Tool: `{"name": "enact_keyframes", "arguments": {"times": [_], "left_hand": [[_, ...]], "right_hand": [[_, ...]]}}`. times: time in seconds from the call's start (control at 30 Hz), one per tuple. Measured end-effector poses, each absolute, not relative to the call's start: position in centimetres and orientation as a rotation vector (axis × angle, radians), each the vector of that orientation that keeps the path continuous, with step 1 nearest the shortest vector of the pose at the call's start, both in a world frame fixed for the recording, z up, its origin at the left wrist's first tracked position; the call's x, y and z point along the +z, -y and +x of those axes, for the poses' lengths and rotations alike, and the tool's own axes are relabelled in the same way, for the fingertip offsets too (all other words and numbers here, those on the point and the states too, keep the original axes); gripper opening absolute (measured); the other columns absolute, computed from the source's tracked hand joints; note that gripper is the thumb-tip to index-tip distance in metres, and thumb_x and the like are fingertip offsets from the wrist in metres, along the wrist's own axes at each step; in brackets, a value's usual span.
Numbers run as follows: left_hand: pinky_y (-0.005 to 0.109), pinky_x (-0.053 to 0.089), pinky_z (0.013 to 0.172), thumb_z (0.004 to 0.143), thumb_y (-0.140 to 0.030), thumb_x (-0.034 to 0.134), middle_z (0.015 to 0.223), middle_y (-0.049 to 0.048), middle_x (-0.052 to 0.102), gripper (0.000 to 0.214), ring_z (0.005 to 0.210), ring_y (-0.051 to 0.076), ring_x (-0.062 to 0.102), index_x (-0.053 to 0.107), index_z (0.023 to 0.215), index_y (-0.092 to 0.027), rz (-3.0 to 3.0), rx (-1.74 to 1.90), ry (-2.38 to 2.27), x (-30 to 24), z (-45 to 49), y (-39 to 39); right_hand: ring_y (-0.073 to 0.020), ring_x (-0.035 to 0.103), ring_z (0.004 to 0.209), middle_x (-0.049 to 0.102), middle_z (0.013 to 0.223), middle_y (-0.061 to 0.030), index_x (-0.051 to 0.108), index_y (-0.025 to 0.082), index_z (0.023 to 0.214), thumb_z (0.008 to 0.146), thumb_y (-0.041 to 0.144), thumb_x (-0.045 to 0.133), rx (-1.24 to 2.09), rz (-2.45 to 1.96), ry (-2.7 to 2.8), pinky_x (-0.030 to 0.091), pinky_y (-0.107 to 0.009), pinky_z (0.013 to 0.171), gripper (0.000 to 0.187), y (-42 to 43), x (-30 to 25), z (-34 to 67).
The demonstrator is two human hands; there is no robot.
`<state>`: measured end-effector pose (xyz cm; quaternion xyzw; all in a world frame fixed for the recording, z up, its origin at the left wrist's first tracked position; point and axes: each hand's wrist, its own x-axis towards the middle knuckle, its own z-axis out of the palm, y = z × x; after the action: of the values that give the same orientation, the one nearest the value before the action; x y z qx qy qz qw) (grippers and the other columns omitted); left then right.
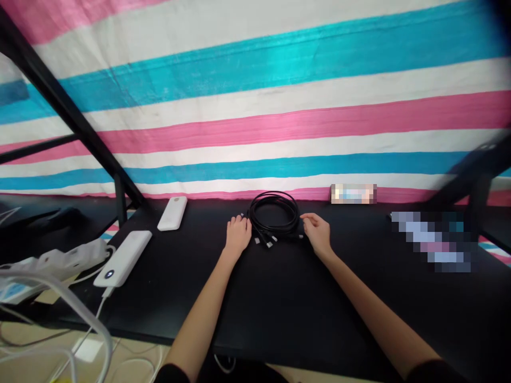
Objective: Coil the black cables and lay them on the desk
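Observation:
A coil of black cables [274, 214] with several plug ends lies near the back of the black table [279, 298]. My left hand [238, 234] rests on the table at the coil's left side, fingers curled, touching the cable ends. At the coil's right edge is my right hand [317, 232], fingers bent and loosely apart, touching the cable. Neither hand has lifted the coil.
Two white power banks lie to the left, one [172, 213] near the back, one [123, 258] with a lit button and a white lead. A white power strip [67, 258] sits far left. A striped sheet [255, 106] hangs behind. Black frame bars [72, 114] slant at left.

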<state>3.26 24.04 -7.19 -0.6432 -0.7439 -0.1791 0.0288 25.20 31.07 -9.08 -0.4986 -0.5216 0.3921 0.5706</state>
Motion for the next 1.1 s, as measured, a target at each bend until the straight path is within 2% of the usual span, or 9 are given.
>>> {"name": "enact_keyframes", "arguments": {"times": [0.37,0.53,0.77,1.1], "left_hand": [[0.033,0.039,0.081,0.093,-0.029,0.03,0.096,0.0076,0.063,0.037,0.093,0.021,0.053,0.064,0.082,-0.017,-1.943,-0.58,2.293,-7.3,3.2,-23.7],[0.034,0.039,0.081,0.092,-0.029,0.031,0.095,0.0071,0.063,0.034,0.092,0.021,0.053,0.063,0.085,-0.017,-1.895,-0.645,2.339,-7.2,3.3,-23.1],[0.034,0.038,0.078,0.09,-0.027,0.034,0.087,0.0066,0.063,0.031,0.087,0.022,0.053,0.061,0.078,-0.018,-1.9,-0.747,2.41,-7.3,2.9,-22.4],[0.037,0.038,0.08,0.09,-0.029,0.036,0.096,0.0086,0.057,0.027,0.091,0.024,0.048,0.06,0.094,-0.018,-1.892,-0.821,2.421,-7.8,2.9,-22.4]], "right_hand": [[-0.0037,0.03,0.032,0.04,0.037,0.0084,0.06,0.016,0.06,0.055,0.02,0.063,1.148,-0.911,1.022,0.019,-0.016,0.031,0.007,-31.1,-8.5,25.1],[-0.0029,0.029,0.03,0.037,0.034,0.009,0.06,0.016,0.056,0.054,0.019,0.061,1.166,-0.864,0.968,0.018,-0.016,0.03,0.004,-31.0,-8.4,25.2],[-0.0033,0.027,0.029,0.036,0.034,0.0096,0.058,0.018,0.056,0.057,0.023,0.058,1.125,-0.891,0.976,0.018,-0.017,0.029,0.006,-31.3,-8.8,25.4],[-0.0028,0.025,0.028,0.035,0.033,0.0099,0.058,0.017,0.055,0.056,0.022,0.057,1.162,-0.905,0.966,0.016,-0.016,0.03,0.005,-31.2,-8.7,25.4]]}}
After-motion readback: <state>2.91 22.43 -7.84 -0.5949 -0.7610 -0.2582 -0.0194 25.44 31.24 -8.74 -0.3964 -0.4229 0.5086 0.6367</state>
